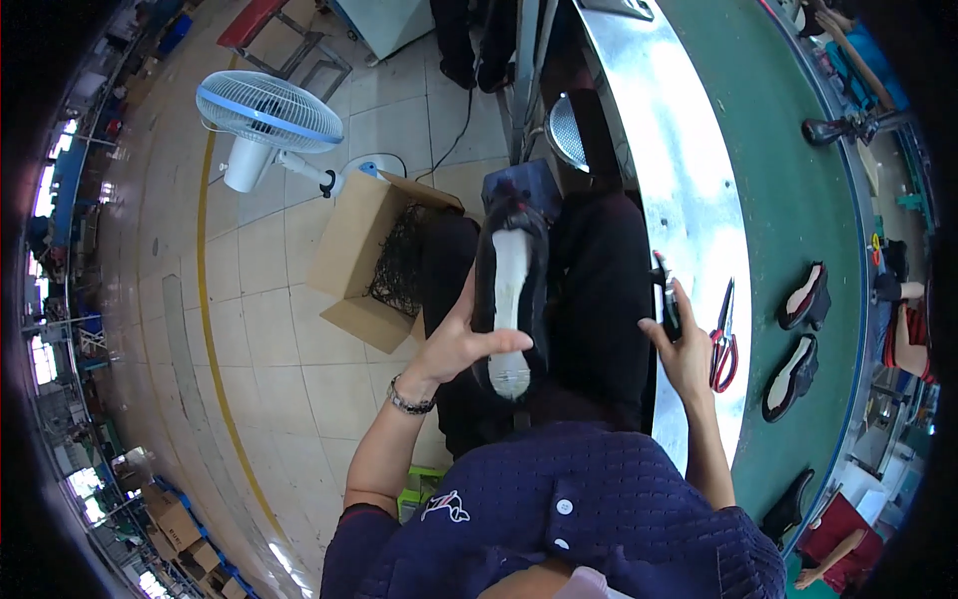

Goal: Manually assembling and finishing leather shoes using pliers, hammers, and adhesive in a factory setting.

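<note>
My left hand [461, 344] grips a black shoe upper [485, 270] from its left side, over my lap. Its underside faces up, showing a long whitish insole [511, 290]; my thumb lies across the lower part of it. At the inner edge of the metal bench, my right hand [684, 349] has its thumb and fingers around a dark hand tool [670, 309]. The tool's exact kind is hard to make out. Just right of that hand, red-handled scissors [723, 359] lie on the bench, blades pointing away from me.
The shiny metal bench [689, 150] runs along my right, beside a green belt [768, 200] carrying several dark shoes [790, 377]. An opened carton [349, 245] with black stringy material stands left of my knees. Beyond it is a fan [269, 115]. Other people work across the belt.
</note>
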A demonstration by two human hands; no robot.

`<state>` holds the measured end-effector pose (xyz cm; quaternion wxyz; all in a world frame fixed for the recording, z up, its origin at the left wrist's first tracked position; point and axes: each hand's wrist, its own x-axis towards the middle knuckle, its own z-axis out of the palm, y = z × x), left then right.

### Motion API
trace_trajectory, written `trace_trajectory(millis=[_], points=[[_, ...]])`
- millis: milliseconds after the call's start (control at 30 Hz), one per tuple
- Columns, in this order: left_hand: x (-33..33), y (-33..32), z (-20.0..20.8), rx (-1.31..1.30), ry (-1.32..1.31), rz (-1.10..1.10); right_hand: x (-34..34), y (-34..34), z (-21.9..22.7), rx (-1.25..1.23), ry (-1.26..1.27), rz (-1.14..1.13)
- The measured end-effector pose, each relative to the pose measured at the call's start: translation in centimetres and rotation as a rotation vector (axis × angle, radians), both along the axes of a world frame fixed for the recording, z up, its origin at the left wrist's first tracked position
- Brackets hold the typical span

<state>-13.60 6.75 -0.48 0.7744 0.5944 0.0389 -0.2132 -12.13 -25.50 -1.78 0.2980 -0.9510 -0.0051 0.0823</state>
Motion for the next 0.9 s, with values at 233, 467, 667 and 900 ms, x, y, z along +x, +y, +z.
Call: trace_trajectory(millis=[233, 467, 667, 900], points=[[0.6, -2.8, -0.6, 0.148, -0.349, -0.019, 2.1, -4.7, -1.1, -0.222, -0.071, -0.189], [-0.4, -3.9, -2.1, 0.126, -0.312, -0.061, 3.5, -5.8, -2.9, -0.376, -0.103, -0.055], [0.7, -6.1, -1.2, 0.134, -0.359, -0.173, 2.4, -2.1, -0.7, 0.505, 0.066, 0.455], [4.1, -10.0, 1.5, -0.308, -0.006, -0.088, 1.1, 0.0, 2.3, 1.164, 0.421, 0.112]])
